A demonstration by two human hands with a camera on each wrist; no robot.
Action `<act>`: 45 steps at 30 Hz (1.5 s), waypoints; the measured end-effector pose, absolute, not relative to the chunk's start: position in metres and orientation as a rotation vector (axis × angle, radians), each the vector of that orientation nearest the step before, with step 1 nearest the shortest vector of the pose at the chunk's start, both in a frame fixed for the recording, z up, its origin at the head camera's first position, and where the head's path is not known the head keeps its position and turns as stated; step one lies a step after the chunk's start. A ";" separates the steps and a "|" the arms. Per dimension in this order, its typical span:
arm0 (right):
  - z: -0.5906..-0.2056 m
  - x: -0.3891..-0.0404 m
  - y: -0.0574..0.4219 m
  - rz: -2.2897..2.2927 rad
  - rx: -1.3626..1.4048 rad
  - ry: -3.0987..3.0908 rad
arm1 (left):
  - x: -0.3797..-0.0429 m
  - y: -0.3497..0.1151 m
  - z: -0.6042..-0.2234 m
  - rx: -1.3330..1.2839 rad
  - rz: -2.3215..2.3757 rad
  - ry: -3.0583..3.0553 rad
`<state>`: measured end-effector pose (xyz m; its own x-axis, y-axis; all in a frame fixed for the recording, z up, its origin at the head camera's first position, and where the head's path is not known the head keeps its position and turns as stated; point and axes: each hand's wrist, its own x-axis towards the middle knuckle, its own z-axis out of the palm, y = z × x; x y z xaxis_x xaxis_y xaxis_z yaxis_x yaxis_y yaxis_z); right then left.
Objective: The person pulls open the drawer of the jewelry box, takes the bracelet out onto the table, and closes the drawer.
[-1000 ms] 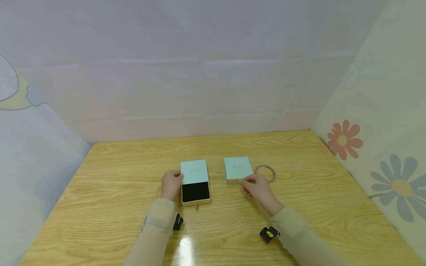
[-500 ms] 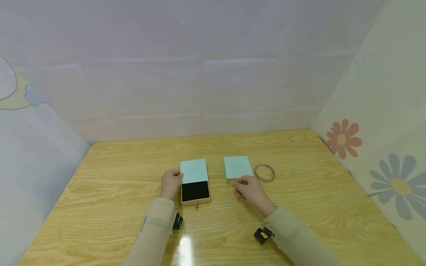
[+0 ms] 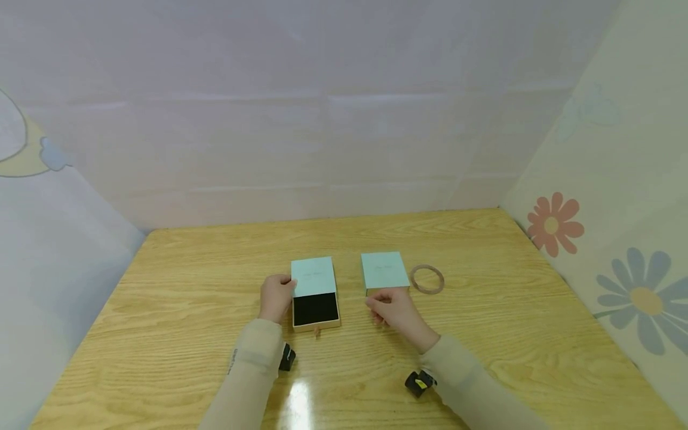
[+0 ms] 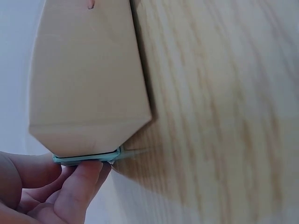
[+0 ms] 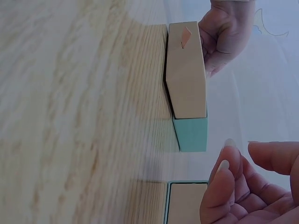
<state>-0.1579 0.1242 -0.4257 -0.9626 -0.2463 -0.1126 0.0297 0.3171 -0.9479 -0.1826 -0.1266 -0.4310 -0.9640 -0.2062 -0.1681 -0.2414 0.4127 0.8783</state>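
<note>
A light-blue drawer box (image 3: 313, 275) lies on the table with its beige drawer (image 3: 316, 326) pulled partly out toward me. The drawer's inside is black, and a small tan tab sticks out of its front. My left hand (image 3: 276, 298) grips the blue sleeve at its left side; the left wrist view shows thumb and fingers pinching the sleeve's edge (image 4: 77, 160). A second light-blue box (image 3: 384, 269), drawer in, stands to the right. Just in front of it hovers my right hand (image 3: 398, 313), fingers loosely bent, thumb apart, holding nothing.
To the right of the second box a brownish-pink ring (image 3: 442, 280) lies flat on the wooden table (image 3: 188, 286). Pale walls stand behind and at both sides of the table. Black cameras (image 3: 420, 383) are strapped at both wrists.
My right hand has moved left and slightly toward me, away from the second box's front edge; the whole ring now shows. My left hand and the boxes have stayed put.
</note>
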 end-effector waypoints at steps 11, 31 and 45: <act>-0.425 -0.154 0.117 -1.693 -0.274 2.360 | -0.183 -0.127 -0.432 -0.416 1.640 2.617; -0.430 -0.148 0.102 -1.705 -0.263 2.288 | -0.183 -0.126 -0.431 -0.425 1.624 2.622; -0.429 -0.141 0.094 -1.684 -0.302 2.272 | -0.184 -0.127 -0.432 -0.426 1.615 2.625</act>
